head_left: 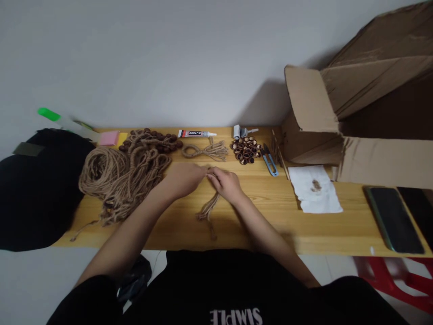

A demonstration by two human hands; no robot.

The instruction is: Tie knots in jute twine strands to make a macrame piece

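Note:
Both hands meet over the middle of the wooden table, working on a bundle of jute cord. Its loose, frayed ends hang down below my right hand, whose fingers are closed round the upper part. My left hand is closed against the right one at the same spot, its fingertips mostly hidden. Just behind them lies another looped jute cord with a tassel end. Further right sit a pile of brown nut shell halves and blue-handled thread snips.
At left are a coil of jute cord, knotted cords with brown beads and a black bag. A glue tube lies by the wall. At right are a cardboard box, a stained white tissue and a phone.

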